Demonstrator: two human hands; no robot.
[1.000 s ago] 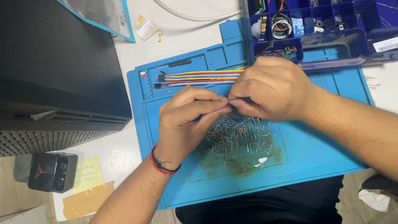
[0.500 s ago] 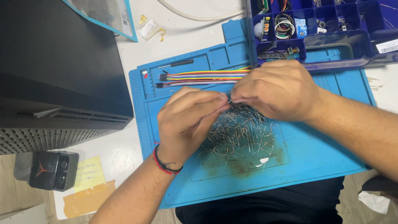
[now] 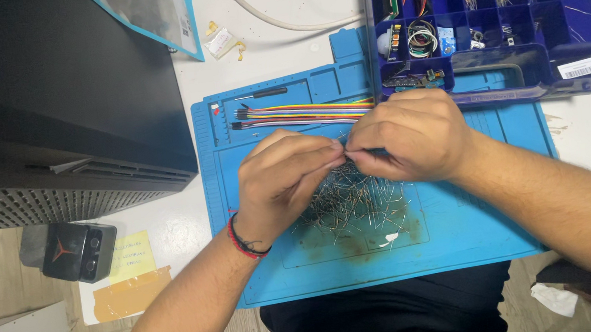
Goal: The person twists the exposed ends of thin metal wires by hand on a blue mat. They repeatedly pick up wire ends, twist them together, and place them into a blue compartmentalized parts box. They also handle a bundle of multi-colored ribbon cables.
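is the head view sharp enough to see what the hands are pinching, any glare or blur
Head view: evenly lit, no strong glare, soft shadows under the left hand and right hand; the blue mat is sharp, the pile of thin wire leads is a fine tangle, and whatever the fingertips pinch is too small to tell.

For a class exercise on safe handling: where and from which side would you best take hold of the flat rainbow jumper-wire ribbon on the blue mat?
Probably pinch the rainbow jumper-wire ribbon from above, across its flat middle: its left pin ends are splayed, its right end disappears behind the right hand.
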